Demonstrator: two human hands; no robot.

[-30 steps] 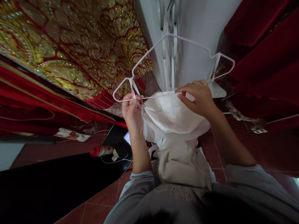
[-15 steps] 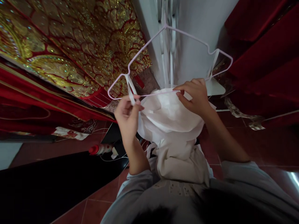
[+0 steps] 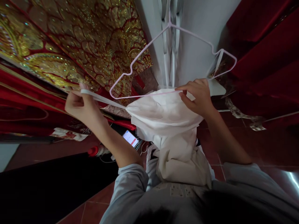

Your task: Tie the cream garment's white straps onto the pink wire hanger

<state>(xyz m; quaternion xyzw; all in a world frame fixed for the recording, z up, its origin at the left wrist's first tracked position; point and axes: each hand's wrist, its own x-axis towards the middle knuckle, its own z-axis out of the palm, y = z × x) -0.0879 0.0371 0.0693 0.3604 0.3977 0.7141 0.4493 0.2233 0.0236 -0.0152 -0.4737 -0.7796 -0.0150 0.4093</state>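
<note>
A pale pink wire hanger (image 3: 149, 46) hangs in front of me by a white wall. Below its bottom bar bunches a white garment (image 3: 163, 115). My left hand (image 3: 80, 105) is out to the left, closed on a white strap (image 3: 105, 100) pulled taut from the garment. My right hand (image 3: 197, 96) is closed on the garment's top edge at the hanger's bottom bar. A second white strap (image 3: 218, 59) is still looped over the hanger's right shoulder.
A gold and red embroidered cloth (image 3: 77, 43) hangs at the left; dark red fabric (image 3: 263, 46) hangs at the right. Below lie a lit phone (image 3: 130, 138), a red-capped bottle (image 3: 98, 151), a black surface (image 3: 46, 183) and a red tiled floor (image 3: 98, 202).
My left hand has pulled the left strap off the hanger and swung it far out to the left, drawing it taut. My right hand has stayed at the bottom bar.
</note>
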